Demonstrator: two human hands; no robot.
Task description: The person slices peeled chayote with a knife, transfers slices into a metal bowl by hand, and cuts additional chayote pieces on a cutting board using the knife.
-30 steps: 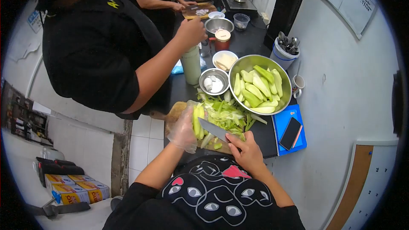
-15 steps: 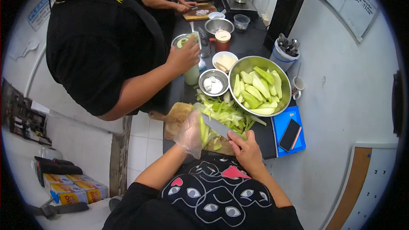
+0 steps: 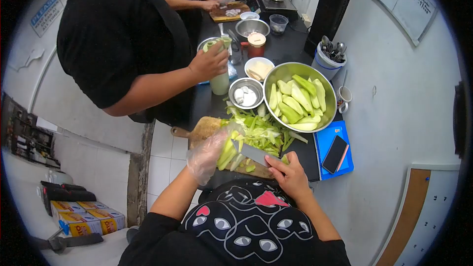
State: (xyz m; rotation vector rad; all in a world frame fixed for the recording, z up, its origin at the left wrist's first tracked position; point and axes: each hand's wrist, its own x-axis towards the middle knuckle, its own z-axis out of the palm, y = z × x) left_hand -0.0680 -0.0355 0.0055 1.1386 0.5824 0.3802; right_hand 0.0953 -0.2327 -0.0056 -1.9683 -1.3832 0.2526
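Observation:
My left hand (image 3: 208,153), in a clear plastic glove, is closed on pale green vegetable pieces (image 3: 228,153) over a wooden cutting board (image 3: 206,127). The knife (image 3: 253,153) is gripped by its handle in my right hand (image 3: 288,173), its blade slanting up-left against the pieces. Green peelings (image 3: 261,130) are heaped along the board's far side. Just beyond them stands a steel bowl of peeled green pieces (image 3: 301,99). A small metal bowl (image 3: 246,93) with white contents sits to its left.
A co-worker's hand (image 3: 211,61) holds a pale green container (image 3: 219,83) at the left. Further back, another person's hand (image 3: 211,5) is at a second board (image 3: 231,12). A phone (image 3: 335,154) lies on a blue folder (image 3: 351,168); a utensil bucket (image 3: 329,60) stands behind.
My left hand has shifted slightly left, and more of the green pieces shows beside the blade. The nearby co-worker's hand has moved down from above the green container to its upper part.

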